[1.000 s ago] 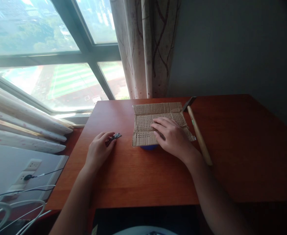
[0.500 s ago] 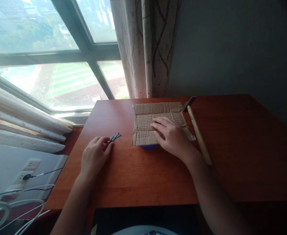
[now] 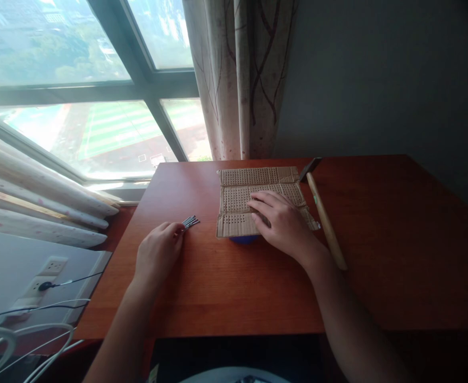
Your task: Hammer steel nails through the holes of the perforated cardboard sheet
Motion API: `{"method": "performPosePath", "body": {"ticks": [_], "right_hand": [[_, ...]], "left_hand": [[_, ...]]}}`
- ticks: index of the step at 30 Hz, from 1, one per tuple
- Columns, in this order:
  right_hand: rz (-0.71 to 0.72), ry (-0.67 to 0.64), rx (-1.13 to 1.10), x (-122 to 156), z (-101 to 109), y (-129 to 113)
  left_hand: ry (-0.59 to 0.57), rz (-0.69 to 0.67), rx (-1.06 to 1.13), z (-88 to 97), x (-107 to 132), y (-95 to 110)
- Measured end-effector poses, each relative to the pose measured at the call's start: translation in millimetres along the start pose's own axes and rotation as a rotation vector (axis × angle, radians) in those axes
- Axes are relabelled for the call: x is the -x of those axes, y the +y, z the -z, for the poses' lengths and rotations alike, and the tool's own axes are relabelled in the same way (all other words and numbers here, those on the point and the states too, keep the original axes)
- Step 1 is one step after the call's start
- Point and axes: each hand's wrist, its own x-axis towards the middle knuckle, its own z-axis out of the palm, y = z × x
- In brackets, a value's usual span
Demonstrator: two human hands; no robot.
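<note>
1. Nearest, left of centre, the left hand (image 3: pixel 156 252) has its fingers bunched at the near end of some thin metal rods (image 3: pixel 191 221); whether they truly pinch them, I can't tell from here.
2. There lie the rods, low at the tabletop (image 3: pixel 226 292), just beyond those fingertips, long axis slanting toward the upper right. The left hand is clearly the nearer one; the right is well apart.
3. And compared with half a second ago: left thumb and forefinger have closed together, hiding more of the rods' near ends. The right hand looks unchanged.
4. At centre, something blue (image 3: pixel 244 240) peeks out under perforated cardboard (image 3: pixel 237 198). The right hand (image 3: pixel 282 221) rests on that sheet, fingers slightly apart, a gap showing above the thumb.
5. Further right, a hammer (image 3: pixel 326 221) lies beside the cardboard, its handle toward us, its dark head at the far edge.
</note>
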Motion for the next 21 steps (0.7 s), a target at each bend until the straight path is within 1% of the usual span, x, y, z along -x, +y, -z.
{"method": "performPosePath", "body": {"ticks": [5, 9, 14, 17, 21], "right_hand": [[-0.003, -0.007, 0.003, -0.7, 0.1, -0.5], [-0.003, -0.013, 0.003, -0.9, 1.4, -1.6], [-0.003, -0.012, 0.000, -1.0, 0.9, -1.1], [-0.001, -0.010, -0.001, -1.1, 0.6, -0.9], [-0.005, -0.011, -0.005, -0.8, 0.5, -0.8]], "left_hand": [[-0.002, -0.058, 0.017, -3.3, 1.8, 1.2], [0.007, -0.112, -0.017, -5.7, 0.5, 2.9], [0.027, -0.119, -0.014, -6.9, -4.2, 3.5], [0.057, -0.108, -0.018, -6.8, -4.8, 5.0], [0.127, -0.148, -0.019, -7.7, -4.9, 6.9]]}}
